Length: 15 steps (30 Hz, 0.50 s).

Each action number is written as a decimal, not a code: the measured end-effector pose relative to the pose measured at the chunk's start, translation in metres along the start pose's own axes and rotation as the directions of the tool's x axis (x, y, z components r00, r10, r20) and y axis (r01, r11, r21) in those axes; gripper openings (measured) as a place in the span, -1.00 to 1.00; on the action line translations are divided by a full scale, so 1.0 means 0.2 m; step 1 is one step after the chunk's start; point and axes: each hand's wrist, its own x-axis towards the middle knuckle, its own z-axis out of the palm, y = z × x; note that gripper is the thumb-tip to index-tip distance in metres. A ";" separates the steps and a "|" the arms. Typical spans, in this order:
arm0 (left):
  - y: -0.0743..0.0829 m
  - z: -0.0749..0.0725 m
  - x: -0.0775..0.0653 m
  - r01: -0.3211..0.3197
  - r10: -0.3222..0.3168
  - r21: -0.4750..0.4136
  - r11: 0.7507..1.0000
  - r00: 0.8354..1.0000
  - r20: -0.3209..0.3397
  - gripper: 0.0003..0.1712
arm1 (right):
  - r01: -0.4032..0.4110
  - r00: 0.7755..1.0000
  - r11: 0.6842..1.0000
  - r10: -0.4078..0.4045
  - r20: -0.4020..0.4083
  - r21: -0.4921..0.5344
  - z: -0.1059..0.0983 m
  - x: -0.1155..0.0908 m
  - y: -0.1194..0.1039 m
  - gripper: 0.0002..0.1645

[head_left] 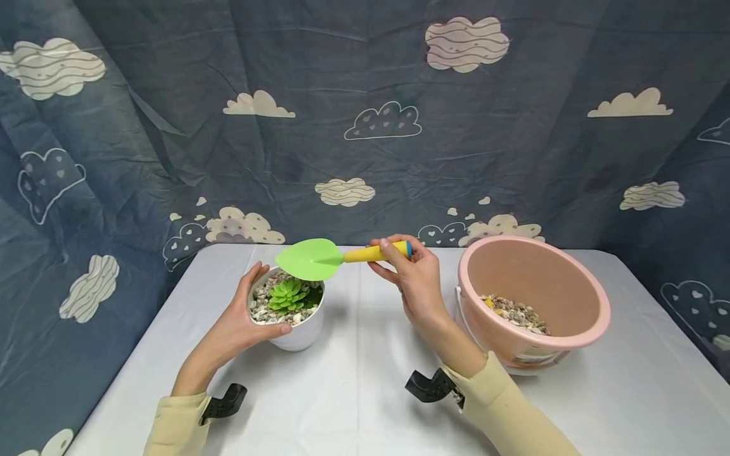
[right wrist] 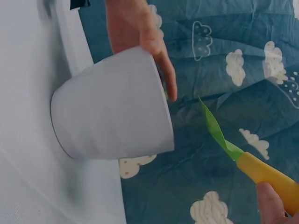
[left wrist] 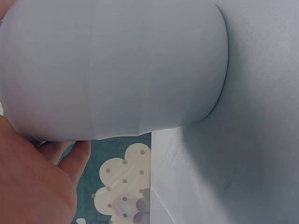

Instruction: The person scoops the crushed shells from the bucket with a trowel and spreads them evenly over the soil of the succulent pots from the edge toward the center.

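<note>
My left hand [head_left: 242, 322] grips a white flowerpot [head_left: 298, 334], its thumb along the near rim and its fingers around the far side. Inside the pot, a green succulent [head_left: 288, 295] is surrounded by small pebbles [head_left: 261, 311]. The pot's base is right at the white cloth, as the right wrist view shows its smooth wall [right wrist: 112, 109] from the side. A hand trowel with a lime-green blade [head_left: 310, 259] and yellow handle [head_left: 365, 254] is held by my right hand [head_left: 421, 280], pinched between thumb and fingers. Its blade hovers nearly level above the pot's far rim.
On the right of the white-covered table [head_left: 359, 405] stands a pink bucket [head_left: 542, 272], its handle hanging down. Pebbles with some yellow bits [head_left: 516, 315] lie at its bottom. A dark cloth with cloud prints [head_left: 319, 69] hangs behind and at both sides.
</note>
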 end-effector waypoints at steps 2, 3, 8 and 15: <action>0.00 0.00 0.00 0.001 -0.001 0.003 1.000 1.000 -0.001 0.44 | 0.003 1.000 1.000 -0.003 0.005 -0.005 0.00 -0.01 -0.02 -0.76; 0.00 0.00 0.00 0.001 -0.001 0.002 1.000 1.000 0.000 0.43 | 0.005 1.000 1.000 -0.005 0.006 -0.008 0.00 -0.02 -0.03 -0.76; 0.00 0.00 0.00 -0.008 0.008 0.000 1.000 1.000 0.007 0.40 | 0.023 1.000 0.999 -0.022 0.010 -0.026 -0.02 -0.05 -0.09 -0.75; 0.01 -0.01 -0.01 -0.018 0.018 -0.008 1.000 1.000 0.003 0.35 | 0.040 0.998 0.999 -0.039 0.040 -0.034 -0.06 -0.10 -0.18 -0.72</action>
